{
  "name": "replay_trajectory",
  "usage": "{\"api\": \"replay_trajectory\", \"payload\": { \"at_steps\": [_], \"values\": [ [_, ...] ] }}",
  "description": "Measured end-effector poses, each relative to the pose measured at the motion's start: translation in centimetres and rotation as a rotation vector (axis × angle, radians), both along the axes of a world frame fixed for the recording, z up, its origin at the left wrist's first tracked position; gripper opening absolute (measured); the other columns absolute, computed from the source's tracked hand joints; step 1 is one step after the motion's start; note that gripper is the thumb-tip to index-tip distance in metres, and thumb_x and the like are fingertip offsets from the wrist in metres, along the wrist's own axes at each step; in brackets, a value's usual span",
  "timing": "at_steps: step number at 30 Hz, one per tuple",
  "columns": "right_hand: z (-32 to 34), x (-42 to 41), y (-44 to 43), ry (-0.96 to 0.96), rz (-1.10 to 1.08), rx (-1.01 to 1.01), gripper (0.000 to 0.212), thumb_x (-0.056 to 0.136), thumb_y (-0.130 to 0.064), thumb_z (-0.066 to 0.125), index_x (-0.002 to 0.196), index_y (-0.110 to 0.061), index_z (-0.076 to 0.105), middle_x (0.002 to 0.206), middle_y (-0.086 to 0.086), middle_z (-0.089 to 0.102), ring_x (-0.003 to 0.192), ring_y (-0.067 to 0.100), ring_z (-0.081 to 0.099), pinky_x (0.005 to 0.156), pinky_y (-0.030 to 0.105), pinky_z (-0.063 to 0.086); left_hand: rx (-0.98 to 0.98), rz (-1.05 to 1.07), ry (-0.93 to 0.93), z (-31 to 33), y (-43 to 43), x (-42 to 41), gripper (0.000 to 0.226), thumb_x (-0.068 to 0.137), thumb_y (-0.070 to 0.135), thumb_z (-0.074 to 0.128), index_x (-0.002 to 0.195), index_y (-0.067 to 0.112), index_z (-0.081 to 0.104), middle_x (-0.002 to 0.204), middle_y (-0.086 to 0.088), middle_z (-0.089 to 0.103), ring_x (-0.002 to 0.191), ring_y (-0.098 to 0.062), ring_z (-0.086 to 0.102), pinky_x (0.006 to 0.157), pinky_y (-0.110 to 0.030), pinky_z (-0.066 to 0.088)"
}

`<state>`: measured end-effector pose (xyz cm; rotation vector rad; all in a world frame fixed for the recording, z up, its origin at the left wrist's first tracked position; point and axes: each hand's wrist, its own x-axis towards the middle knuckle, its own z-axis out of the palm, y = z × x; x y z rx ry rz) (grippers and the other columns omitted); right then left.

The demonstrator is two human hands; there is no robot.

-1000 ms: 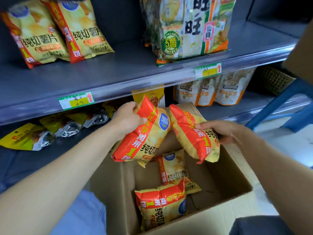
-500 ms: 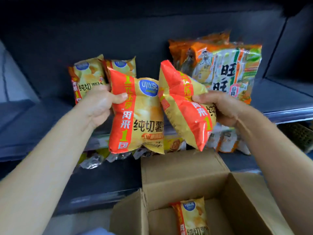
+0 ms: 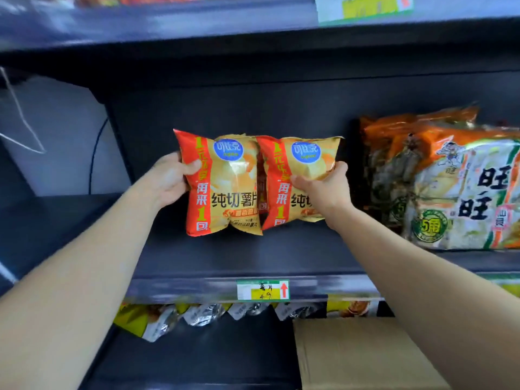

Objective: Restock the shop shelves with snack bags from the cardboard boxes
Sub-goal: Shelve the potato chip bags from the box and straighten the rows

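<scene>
Two yellow-and-red potato chip bags stand upright side by side over the dark middle shelf (image 3: pixel 225 257). My left hand (image 3: pixel 171 178) grips the left chip bag (image 3: pixel 225 190) at its left edge. My right hand (image 3: pixel 323 187) holds the right chip bag (image 3: pixel 295 170) from its right side. Behind the two bags, a sliver of another chip bag shows between them. A flap of the cardboard box (image 3: pixel 357 350) shows at the bottom right, its inside hidden.
Large rice cracker packs (image 3: pixel 450 187) fill the shelf to the right of the chip bags. A price tag (image 3: pixel 263 289) sits on the shelf's front rail. Yellow and silver snack packets (image 3: pixel 174 316) lie on the lower shelf. Another shelf (image 3: pixel 253 18) hangs overhead.
Both hands lifted the two chip bags from the box up to the middle shelf and turned them upright, side by side. The view rose with them, so the box dropped out of sight.
</scene>
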<state>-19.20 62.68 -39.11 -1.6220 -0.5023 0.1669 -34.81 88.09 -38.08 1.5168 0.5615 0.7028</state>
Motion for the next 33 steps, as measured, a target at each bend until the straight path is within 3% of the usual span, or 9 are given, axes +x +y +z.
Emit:
{"api": "replay_trajectory", "payload": {
  "at_steps": [3, 6, 9, 11, 12, 15, 18, 25, 33],
  "values": [
    [-2.0, -0.7, 2.6, 0.022, -0.019, -0.111, 0.070, 0.061, -0.046, 0.079, 0.107, -0.028, 0.030, 0.120, 0.002, 0.055, 0.118, 0.028, 0.051, 0.096, 0.050, 0.047, 0.003, 0.011, 0.008, 0.2, -1.8, -0.2, 0.021, 0.097, 0.001, 0.047, 0.102, 0.020, 0.055, 0.114, -0.009, 0.062, 0.098, -0.023, 0.061, 0.084, -0.039, 0.050],
    [-3.4, -1.3, 3.7, -0.055, -0.051, -0.346, 0.083, 0.067, -0.042, 0.079, 0.130, -0.020, 0.031, 0.137, 0.002, 0.040, 0.132, 0.029, 0.034, 0.106, 0.046, 0.034, 0.030, 0.156, 0.066, -0.3, -2.0, 0.0, 0.026, 0.099, 0.020, 0.050, 0.124, 0.023, 0.044, 0.115, 0.000, 0.061, 0.093, -0.014, 0.058, 0.073, -0.029, 0.044],
    [-4.2, -1.9, 3.8, -0.183, -0.117, -0.560, 0.092, 0.067, -0.048, 0.078, 0.136, -0.018, 0.025, 0.142, 0.003, 0.030, 0.132, 0.031, 0.029, 0.104, 0.047, 0.030, 0.102, 0.176, 0.243, -1.2, -1.7, -0.3, 0.064, 0.082, 0.038, 0.071, 0.129, 0.021, 0.030, 0.118, 0.001, 0.060, 0.105, -0.018, 0.058, 0.087, -0.036, 0.046],
    [-4.6, -1.9, 4.2, -0.194, -0.122, -0.567, 0.091, 0.068, -0.047, 0.079, 0.135, -0.018, 0.026, 0.140, 0.005, 0.030, 0.129, 0.032, 0.031, 0.102, 0.046, 0.034, 0.204, 0.166, 0.390, -2.1, -1.2, -0.4, 0.098, 0.068, 0.031, 0.085, 0.140, 0.019, 0.020, 0.124, 0.003, 0.053, 0.114, -0.019, 0.053, 0.094, -0.035, 0.045],
    [-4.6, -1.8, 4.3, -0.185, -0.120, -0.537, 0.089, 0.069, -0.044, 0.079, 0.135, -0.018, 0.026, 0.140, 0.006, 0.030, 0.128, 0.033, 0.030, 0.101, 0.046, 0.035, 0.224, 0.171, 0.408, -2.5, -1.1, -0.3, 0.102, 0.065, 0.025, 0.087, 0.142, 0.019, 0.020, 0.125, 0.003, 0.052, 0.117, -0.019, 0.052, 0.094, -0.035, 0.045],
    [-4.6, -1.7, 4.8, -0.194, -0.124, -0.444, 0.087, 0.071, -0.033, 0.081, 0.137, -0.015, 0.027, 0.140, 0.009, 0.028, 0.128, 0.033, 0.030, 0.101, 0.044, 0.035, 0.228, 0.187, 0.322, -2.8, -1.1, 0.0, 0.091, 0.069, 0.010, 0.084, 0.139, 0.020, 0.027, 0.118, 0.004, 0.056, 0.113, -0.018, 0.055, 0.090, -0.034, 0.047],
    [-5.0, -1.4, 5.0, -0.205, -0.103, -0.406, 0.085, 0.074, -0.027, 0.080, 0.138, -0.010, 0.026, 0.141, 0.012, 0.028, 0.129, 0.035, 0.031, 0.105, 0.041, 0.031, 0.259, 0.194, 0.256, -2.9, -1.0, 0.3, 0.100, 0.072, 0.006, 0.081, 0.148, 0.027, 0.019, 0.130, 0.000, 0.054, 0.120, -0.021, 0.053, 0.101, -0.044, 0.046],
    [-5.5, -0.7, 3.8, -0.135, -0.043, -0.442, 0.092, 0.077, -0.022, 0.078, 0.146, -0.011, 0.018, 0.145, 0.016, 0.025, 0.132, 0.038, 0.031, 0.110, 0.048, 0.031, 0.361, 0.346, 0.401, -2.5, -2.4, 0.2, 0.101, 0.077, 0.016, 0.078, 0.152, 0.018, 0.009, 0.148, -0.008, 0.034, 0.133, -0.028, 0.041, 0.105, -0.045, 0.041],
    [-5.2, -1.1, -0.8, -0.116, 0.015, -0.416, 0.085, 0.083, -0.023, 0.071, 0.148, -0.011, 0.019, 0.149, 0.013, 0.028, 0.134, 0.030, 0.034, 0.107, 0.039, 0.037, 0.548, 0.546, 0.448, -1.2, -8.8, -0.5, 0.067, 0.079, 0.024, 0.075, 0.134, 0.010, 0.038, 0.136, -0.011, 0.035, 0.126, -0.030, 0.043, 0.100, -0.045, 0.045]
  ]
}}
